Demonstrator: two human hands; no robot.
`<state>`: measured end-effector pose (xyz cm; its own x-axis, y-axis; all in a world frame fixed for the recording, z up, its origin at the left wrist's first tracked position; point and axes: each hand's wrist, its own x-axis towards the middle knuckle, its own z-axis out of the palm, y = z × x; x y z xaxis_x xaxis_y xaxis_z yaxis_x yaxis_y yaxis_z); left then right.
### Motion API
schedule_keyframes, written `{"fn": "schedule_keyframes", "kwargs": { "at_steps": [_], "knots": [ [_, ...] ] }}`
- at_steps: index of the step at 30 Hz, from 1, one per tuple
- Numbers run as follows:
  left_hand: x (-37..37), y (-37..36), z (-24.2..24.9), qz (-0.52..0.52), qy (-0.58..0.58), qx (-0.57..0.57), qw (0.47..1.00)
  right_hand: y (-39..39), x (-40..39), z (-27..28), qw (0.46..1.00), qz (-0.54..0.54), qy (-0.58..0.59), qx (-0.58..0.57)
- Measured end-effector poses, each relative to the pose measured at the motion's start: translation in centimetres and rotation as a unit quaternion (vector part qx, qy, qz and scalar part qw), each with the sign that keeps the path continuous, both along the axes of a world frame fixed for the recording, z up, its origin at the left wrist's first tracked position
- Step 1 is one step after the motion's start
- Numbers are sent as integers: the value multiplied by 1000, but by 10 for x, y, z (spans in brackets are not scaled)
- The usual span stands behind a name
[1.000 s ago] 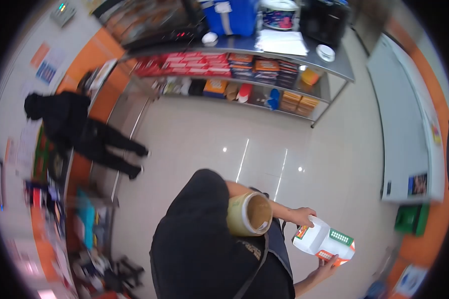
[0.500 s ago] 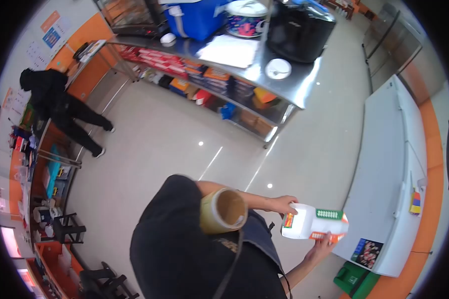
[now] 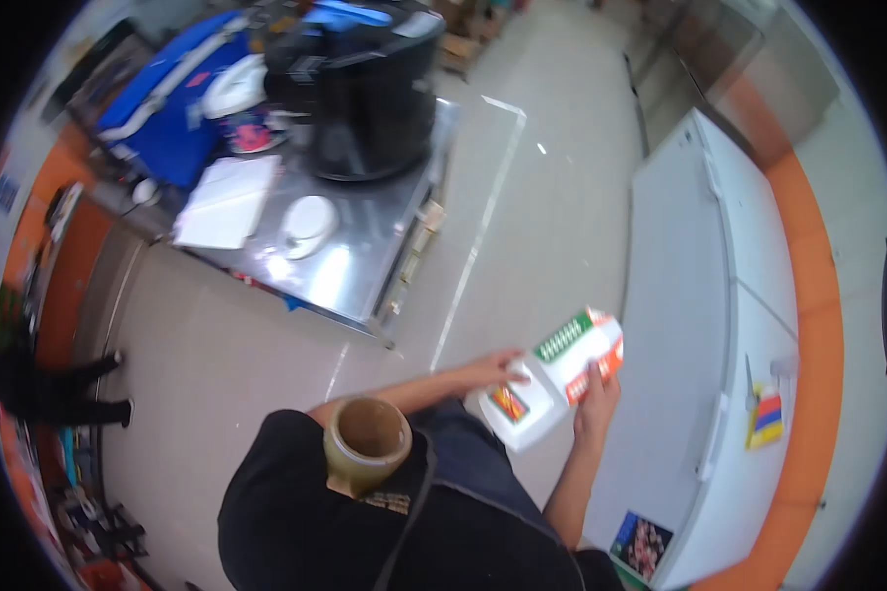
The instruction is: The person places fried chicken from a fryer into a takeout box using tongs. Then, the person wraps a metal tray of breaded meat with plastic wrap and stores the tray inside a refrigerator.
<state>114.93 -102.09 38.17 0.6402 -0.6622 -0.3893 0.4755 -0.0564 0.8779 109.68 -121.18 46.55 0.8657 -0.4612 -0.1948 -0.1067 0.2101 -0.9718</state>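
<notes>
Both hands are on a white cardboard food box (image 3: pixel 532 419) with green and orange printed panels, held in front of my body. My left hand (image 3: pixel 495 368) has its fingers bent over the box's near-left edge. My right hand (image 3: pixel 595 402) pinches the orange printed side, thumb on top. A white flap with a small red-and-green label extends toward the lower left. A tan hollow cylinder (image 3: pixel 367 448) shows in front of my dark shirt; how it is held there is not visible.
A steel table (image 3: pixel 350 266) bears a large black container (image 3: pixel 375 108), a blue bag (image 3: pixel 173 108), white paper (image 3: pixel 229 202) and a white round lid (image 3: pixel 308 225). A long white chest freezer (image 3: pixel 680 325) stands to the right. Someone in dark clothes (image 3: pixel 40 384) is at the far left.
My view has turned right, so the table and person sit farther left. The box has tilted, and its labelled end now extends farther toward the lower left. Both hands remain on it.
</notes>
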Motion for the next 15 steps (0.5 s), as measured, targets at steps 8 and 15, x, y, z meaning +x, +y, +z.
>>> {"fn": "schedule_keyframes", "kwargs": {
  "at_steps": [8, 15],
  "knots": [
    [209, -81, 36, 1, -62, -41, 997, -89, 213, -30, 984, -24, 55, 170],
    [424, -133, 33, 49, -39, -49, 997, -153, 459, -65, 944, 120, 146, 271]
  ]
}}
